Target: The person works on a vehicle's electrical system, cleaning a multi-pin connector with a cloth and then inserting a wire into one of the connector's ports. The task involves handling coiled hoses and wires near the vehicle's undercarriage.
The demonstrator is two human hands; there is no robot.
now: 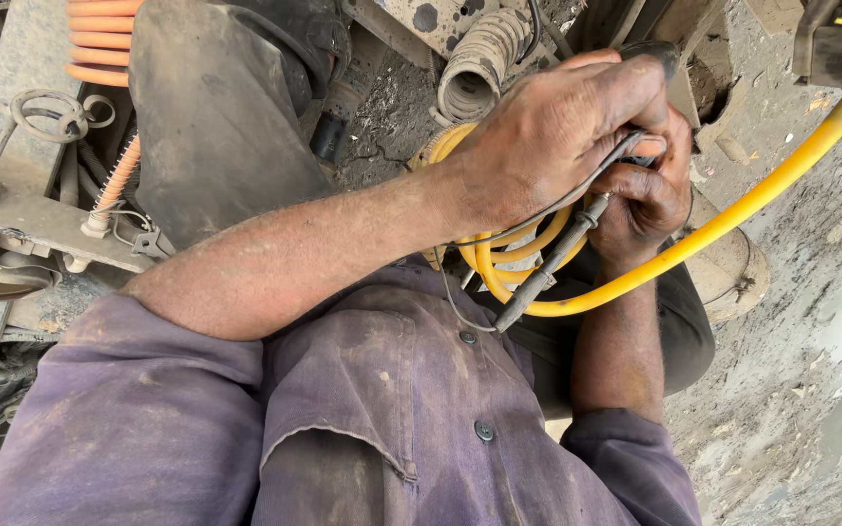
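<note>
Thin black cable (577, 195) is gripped by left hand (562, 131); right hand (650, 200) is closed on it beside coiled yellow hose (723, 224).

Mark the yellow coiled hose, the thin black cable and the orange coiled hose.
yellow coiled hose (733, 216): head view, straight run right of the hands.
thin black cable (548, 268): head view, thick sleeved part below the hands.
orange coiled hose (99, 39): head view, coils at top left.

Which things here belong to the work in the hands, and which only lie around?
In hand:
left hand
right hand
thin black cable
yellow coiled hose

Around:
orange coiled hose
grey ribbed hose
metal frame
</note>
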